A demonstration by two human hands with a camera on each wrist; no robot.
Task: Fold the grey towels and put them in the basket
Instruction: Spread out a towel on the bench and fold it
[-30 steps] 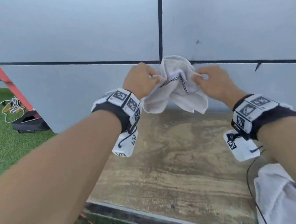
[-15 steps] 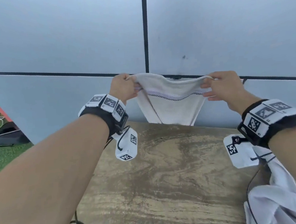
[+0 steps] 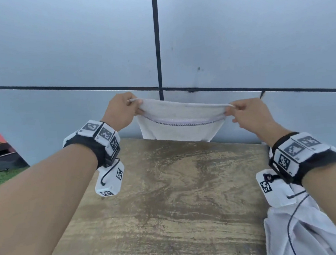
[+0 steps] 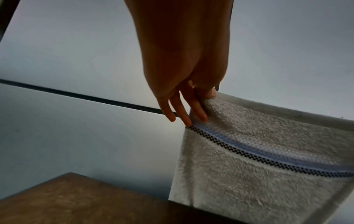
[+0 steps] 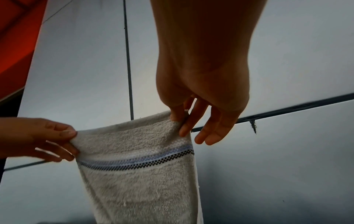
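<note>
A grey towel (image 3: 181,124) with a checked and pale blue stripe hangs spread out above the far edge of the wooden table (image 3: 168,197). My left hand (image 3: 122,110) pinches its top left corner and my right hand (image 3: 247,113) pinches the top right corner, so the top edge is stretched between them. In the left wrist view the towel (image 4: 268,159) hangs from my thumb and forefinger, the other fingers (image 4: 180,112) straight. The right wrist view shows the towel (image 5: 138,166) pinched by my right hand (image 5: 180,121), with the left hand (image 5: 57,139) at the other corner. No basket is in view.
More pale cloth (image 3: 305,231) lies at the table's right front corner under my right forearm. A grey panelled wall (image 3: 236,43) stands right behind the table. Green turf and a dark bag (image 3: 0,161) are at the far left.
The towel was bunched between my two hands a second ago. The hands have moved apart and it now hangs stretched flat between them.
</note>
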